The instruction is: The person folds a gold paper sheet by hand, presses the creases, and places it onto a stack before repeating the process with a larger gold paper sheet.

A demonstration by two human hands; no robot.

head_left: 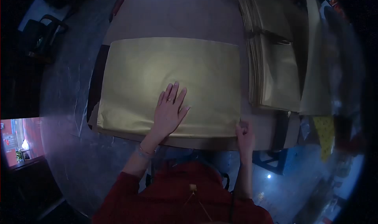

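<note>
A large gold-coloured sheet lies flat on the table in front of me, with a rounded, fold-like near edge and slight creases. My left hand rests palm down near the middle of its lower half, fingers stretched out and a ring on one of them. At the sheet's near right corner, my right hand is closed, with its curled fingers pinching the edge. What lies under the sheet is hidden.
Stacks of folded gold-coloured sheets lie along the table's right side. The brown table ends just before my body. A dark chair stands on the floor far left; a blue stool-like object is below right.
</note>
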